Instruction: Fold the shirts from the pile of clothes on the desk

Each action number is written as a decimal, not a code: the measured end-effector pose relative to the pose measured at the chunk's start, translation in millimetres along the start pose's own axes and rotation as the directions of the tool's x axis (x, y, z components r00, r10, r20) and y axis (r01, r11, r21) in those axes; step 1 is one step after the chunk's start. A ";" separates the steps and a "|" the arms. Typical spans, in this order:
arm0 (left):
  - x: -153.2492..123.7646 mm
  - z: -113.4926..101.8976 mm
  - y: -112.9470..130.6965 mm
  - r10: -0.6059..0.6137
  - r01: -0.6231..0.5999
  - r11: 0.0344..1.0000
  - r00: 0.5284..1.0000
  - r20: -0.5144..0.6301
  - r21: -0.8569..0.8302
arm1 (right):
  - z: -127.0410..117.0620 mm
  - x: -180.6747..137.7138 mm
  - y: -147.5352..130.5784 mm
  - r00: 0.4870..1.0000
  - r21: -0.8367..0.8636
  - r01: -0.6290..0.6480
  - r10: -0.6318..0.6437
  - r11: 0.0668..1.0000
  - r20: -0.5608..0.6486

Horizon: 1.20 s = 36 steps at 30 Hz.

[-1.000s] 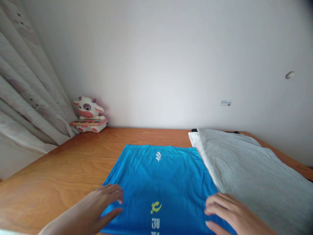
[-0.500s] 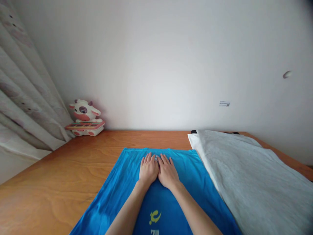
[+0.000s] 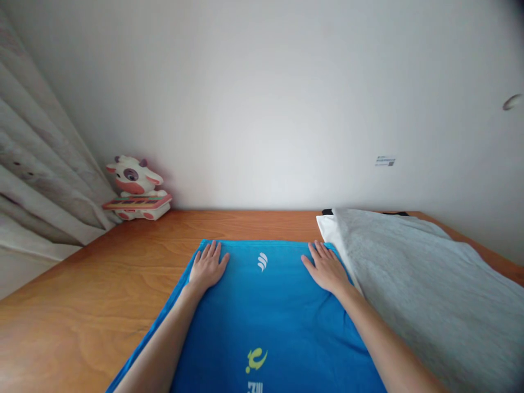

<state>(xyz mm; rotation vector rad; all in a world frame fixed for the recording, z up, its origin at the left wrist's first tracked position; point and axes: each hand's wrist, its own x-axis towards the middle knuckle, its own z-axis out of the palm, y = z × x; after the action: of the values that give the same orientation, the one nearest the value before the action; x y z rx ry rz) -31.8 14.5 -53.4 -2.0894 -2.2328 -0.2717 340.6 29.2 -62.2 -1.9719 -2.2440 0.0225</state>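
A bright blue shirt [image 3: 266, 316] with a white mark and a yellow logo lies spread flat on the wooden table [image 3: 90, 295]. My left hand [image 3: 208, 266] lies palm down on its far left corner, fingers stretched out. My right hand [image 3: 325, 266] lies flat on the far right corner, fingers spread, beside the grey cloth. Neither hand holds anything.
A grey garment [image 3: 417, 284] lies on a white one [image 3: 327, 229] along the table's right side, touching the blue shirt's edge. A toy cow with a small keyboard [image 3: 136, 188] stands in the far left corner by a curtain [image 3: 36, 185]. A white wall stands behind.
My hands went from the near edge to the middle of the shirt's far part, side by side, then slid apart to its two far corners.
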 end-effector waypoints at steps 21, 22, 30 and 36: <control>-10.4 -23.6 -19.3 -0.119 0.118 0.993 0.989 -0.092 -0.019 | -4.2 -11.3 8.3 0.953 0.056 -0.122 0.133 0.991 -0.273; -10.1 -22.6 -19.8 -0.111 0.110 0.994 0.990 -0.082 -0.024 | -3.6 -10.9 8.9 0.957 0.052 -0.115 0.125 0.992 -0.263; -9.2 -12.5 -16.0 -0.056 0.056 0.998 0.998 0.009 0.007 | -2.6 -11.0 1.7 0.982 -0.050 -0.147 0.140 0.988 -0.125; -10.6 -13.4 -15.6 -0.049 0.049 0.999 0.999 -0.024 0.003 | -3.7 -13.6 -1.4 0.984 -0.038 -0.148 0.143 0.988 -0.102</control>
<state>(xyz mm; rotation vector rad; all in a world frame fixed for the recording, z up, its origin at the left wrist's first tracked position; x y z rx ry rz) -47.5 0.8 -43.4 -2.0205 -2.2717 -0.2934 341.4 15.3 -59.8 -2.1076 -2.0538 -0.1074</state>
